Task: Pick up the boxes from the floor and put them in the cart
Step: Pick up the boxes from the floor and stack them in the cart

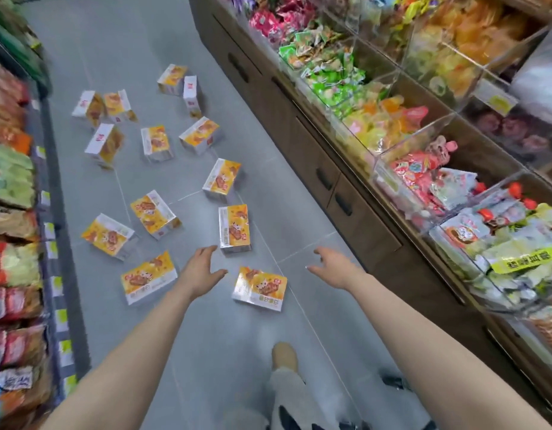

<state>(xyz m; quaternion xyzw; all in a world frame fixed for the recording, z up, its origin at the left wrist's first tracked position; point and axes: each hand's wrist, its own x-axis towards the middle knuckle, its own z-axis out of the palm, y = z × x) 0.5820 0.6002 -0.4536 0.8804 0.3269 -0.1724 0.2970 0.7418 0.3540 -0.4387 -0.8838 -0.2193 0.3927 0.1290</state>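
Several orange-and-white boxes lie scattered on the grey tiled floor of a shop aisle. The nearest box (259, 288) lies flat between my two outstretched hands. My left hand (203, 268) hovers to its left, fingers spread and empty. My right hand (332, 268) hovers to its right, open and empty as well. Another box (234, 228) stands just beyond my left fingertips, and one more box (149, 277) lies to the left of my left wrist. No cart is in view.
A snack shelf (14, 212) lines the left side. On the right, a wooden counter with drawers (346, 206) carries clear bins of wrapped sweets (423, 178). My foot in a tan shoe (285, 355) stands on the floor below the nearest box.
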